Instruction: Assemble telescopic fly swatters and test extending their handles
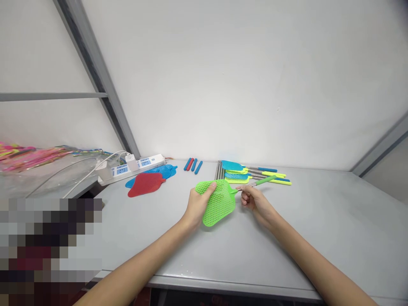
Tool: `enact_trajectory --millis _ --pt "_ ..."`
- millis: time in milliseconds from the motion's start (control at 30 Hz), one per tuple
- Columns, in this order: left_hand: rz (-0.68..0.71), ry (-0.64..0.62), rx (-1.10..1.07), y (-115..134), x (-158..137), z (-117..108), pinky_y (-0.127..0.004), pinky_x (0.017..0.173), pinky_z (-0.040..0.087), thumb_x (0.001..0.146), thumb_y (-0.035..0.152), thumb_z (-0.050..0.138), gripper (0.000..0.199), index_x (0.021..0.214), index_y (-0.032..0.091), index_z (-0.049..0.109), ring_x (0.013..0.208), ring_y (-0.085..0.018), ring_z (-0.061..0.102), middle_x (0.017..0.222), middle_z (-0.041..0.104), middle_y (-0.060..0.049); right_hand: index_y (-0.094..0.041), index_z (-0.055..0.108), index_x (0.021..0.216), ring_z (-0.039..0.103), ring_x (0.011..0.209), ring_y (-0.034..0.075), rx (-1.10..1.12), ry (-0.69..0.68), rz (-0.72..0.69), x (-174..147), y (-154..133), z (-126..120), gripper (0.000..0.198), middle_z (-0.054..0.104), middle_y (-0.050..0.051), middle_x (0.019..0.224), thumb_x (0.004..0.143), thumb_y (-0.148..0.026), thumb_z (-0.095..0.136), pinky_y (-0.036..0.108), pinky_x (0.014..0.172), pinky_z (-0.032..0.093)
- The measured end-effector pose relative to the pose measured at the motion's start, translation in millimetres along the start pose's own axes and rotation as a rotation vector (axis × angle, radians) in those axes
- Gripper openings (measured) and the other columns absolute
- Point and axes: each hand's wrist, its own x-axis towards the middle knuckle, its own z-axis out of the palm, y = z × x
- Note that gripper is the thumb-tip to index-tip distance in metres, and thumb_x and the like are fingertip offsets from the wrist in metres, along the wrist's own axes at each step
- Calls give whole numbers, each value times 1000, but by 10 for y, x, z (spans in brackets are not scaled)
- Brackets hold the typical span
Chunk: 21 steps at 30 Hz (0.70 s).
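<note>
A green fly swatter (219, 204) with a perforated head, a metal rod and a green grip is held above the grey table. My left hand (198, 204) is closed on the left edge of its head, thumb on top. Near the neck, my right hand (253, 199) pinches the metal rod between thumb and fingers. Just behind lie several blue and yellow swatters (237, 176) with rods and grips, handles pointing right. Bare metal rods (219, 171) lie beside them, partly hidden by the green head.
On the table (153, 238), a red swatter head (145, 184) overlaps blue swatter heads (165, 171) at left. Blue and red grips (193, 165) lie by the wall. A white power strip (137, 167) with plugged-in chargers stands behind. Bagged colourful items (35, 159) occupy a surface further left.
</note>
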Motion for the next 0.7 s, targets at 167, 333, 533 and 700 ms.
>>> enact_trajectory --millis 167,333,533,700 --pt "-46 -16 -72 19 7 -13 -30 67 44 61 38 59 33 81 11 63 70 -19 59 79 64 -8 -16 59 73 38 48 8 15 -38 2 -18 -37 10 20 41 -3 54 64 -34 57 22 45 30" --pt "-60 -11 -138 -15 29 -30 -30 67 44 63 37 57 28 78 13 62 71 -19 59 76 64 -5 -16 57 72 42 54 8 -10 -31 -24 -18 -41 14 20 46 -1 63 62 -33 61 22 45 30" --pt "-43 -33 -166 -46 49 -35 -29 71 42 64 35 55 28 79 13 62 75 -19 57 80 63 -5 -18 56 78 43 56 9 -29 -17 -68 -16 -34 20 24 49 0 68 62 -34 62 22 46 31" --pt "-78 -13 -206 9 24 -12 -28 67 42 64 31 56 19 73 16 62 70 -17 57 73 63 -1 -17 57 77 42 56 9 -35 -37 -64 -12 -51 23 22 48 0 67 62 -33 61 21 46 31"
